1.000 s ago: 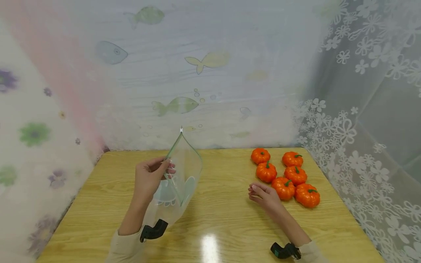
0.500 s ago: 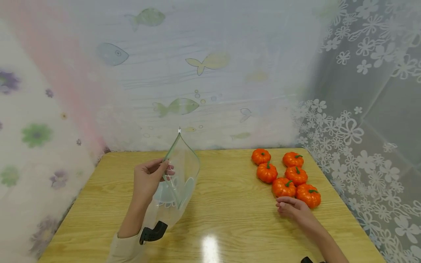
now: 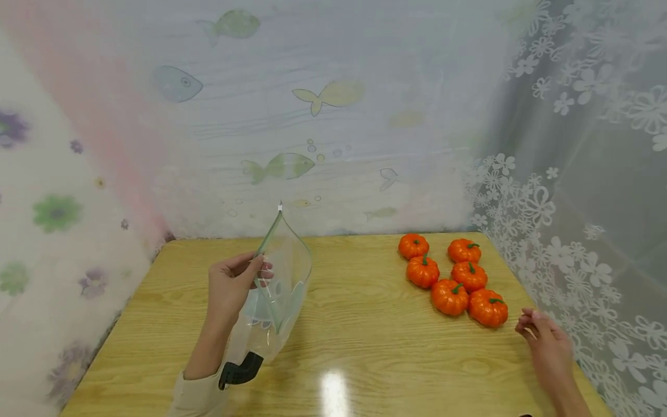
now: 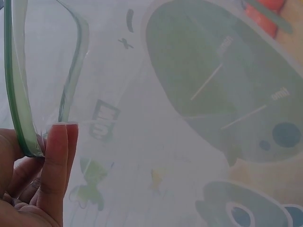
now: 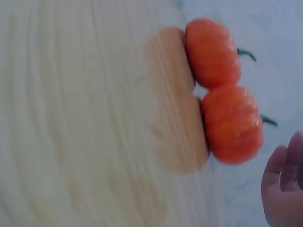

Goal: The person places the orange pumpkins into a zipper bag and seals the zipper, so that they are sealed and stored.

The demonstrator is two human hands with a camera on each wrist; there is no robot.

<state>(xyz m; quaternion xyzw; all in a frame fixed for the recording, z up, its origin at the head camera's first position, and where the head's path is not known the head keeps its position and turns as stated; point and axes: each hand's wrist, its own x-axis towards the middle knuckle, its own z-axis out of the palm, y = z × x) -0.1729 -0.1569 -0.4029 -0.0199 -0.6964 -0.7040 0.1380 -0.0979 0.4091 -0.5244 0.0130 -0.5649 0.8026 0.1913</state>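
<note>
At the left of the head view my left hand [image 3: 229,289] pinches one side of a clear zip bag [image 3: 294,249] by its green-edged mouth. The bag's mouth gapes, with the white zip slider at its top corner. Pale printed shapes show through the plastic in the left wrist view, where thumb and fingers [image 4: 54,165] grip the edge. Over the right side of the table is my right hand [image 3: 547,344], loosely curled with nothing in it. Closest to it lies an orange toy pumpkin [image 3: 488,308] with a green stem, apart from the fingertips.
Several more pumpkins [image 3: 449,297] cluster behind and left of that one, at the table's back right. The wooden table [image 3: 375,359] meets a fish-patterned curtain [image 3: 339,139] at its back edge. A flower-patterned sheer curtain [image 3: 589,278] hangs along the right side.
My right hand has swept right, from the left of the pumpkins past their front to beyond their right side. My left hand and the bag have drifted slightly left.
</note>
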